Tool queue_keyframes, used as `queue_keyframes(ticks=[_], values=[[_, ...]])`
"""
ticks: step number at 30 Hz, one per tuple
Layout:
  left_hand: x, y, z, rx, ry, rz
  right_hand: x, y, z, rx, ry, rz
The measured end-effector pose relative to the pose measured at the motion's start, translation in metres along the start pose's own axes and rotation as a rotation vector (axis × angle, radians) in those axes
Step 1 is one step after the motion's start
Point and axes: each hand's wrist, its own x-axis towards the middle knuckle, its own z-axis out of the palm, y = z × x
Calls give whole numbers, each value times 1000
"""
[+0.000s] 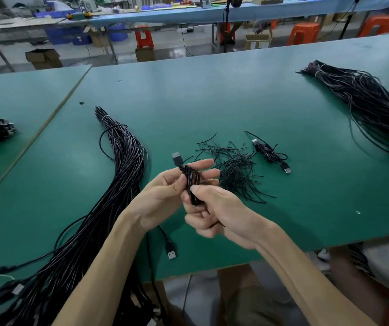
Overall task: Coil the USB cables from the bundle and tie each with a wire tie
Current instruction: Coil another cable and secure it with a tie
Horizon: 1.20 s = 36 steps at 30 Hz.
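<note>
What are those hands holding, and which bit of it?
A coiled black USB cable, held by both. The left hand grips the coil's upper part, just below its silver plug; the right hand pinches the coil's lower part.

L hand (165, 191) + R hand (214, 212) holding coiled cable (191, 182), ties pile (233, 170) beside, green table (212, 97)

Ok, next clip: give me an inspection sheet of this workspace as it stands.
Surface: green table, a seam at left.
Job's things: coiled cable in hand; wire ties in a loose pile; second coil lying right of them.
Clutter: small dark bit, far left.
Hands: left hand and right hand both grip the coiled cable.
Cables: cable bundle at left, second bundle far right, both banded.
Surroundings: benches, orange stools, cardboard boxes.
</note>
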Motion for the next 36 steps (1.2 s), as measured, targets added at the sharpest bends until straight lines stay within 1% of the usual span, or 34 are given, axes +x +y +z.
queue_keyframes(ticks=[4, 7, 11, 14, 18, 21, 26, 29, 32, 36], values=[[0, 1, 1, -62, -1, 5, -4, 4, -1, 136, -56, 47], [2, 2, 5, -73, 34, 17, -4, 6, -4, 171, -56, 79], [2, 1, 6, -94, 33, 23, -4, 9, -7, 257, -94, 88], [2, 0, 5, -121, -20, 23, -4, 10, -7, 385, -157, 88], [1, 0, 7, -191, -123, 20, -4, 15, -2, 579, -287, 79], [1, 0, 6, -192, -146, 28, -3, 19, 3, 671, -334, 66], [4, -2, 7, -171, -80, 21, 0, 22, -1, 704, -284, 41], [6, -3, 4, -151, -11, 24, 3, 26, -7, 730, -210, 44], [7, -8, 0, -80, 90, 32, 2, 30, -14, 569, -73, 27], [11, -15, -6, 57, 196, 95, -1, 27, -23, 317, 122, 2]])
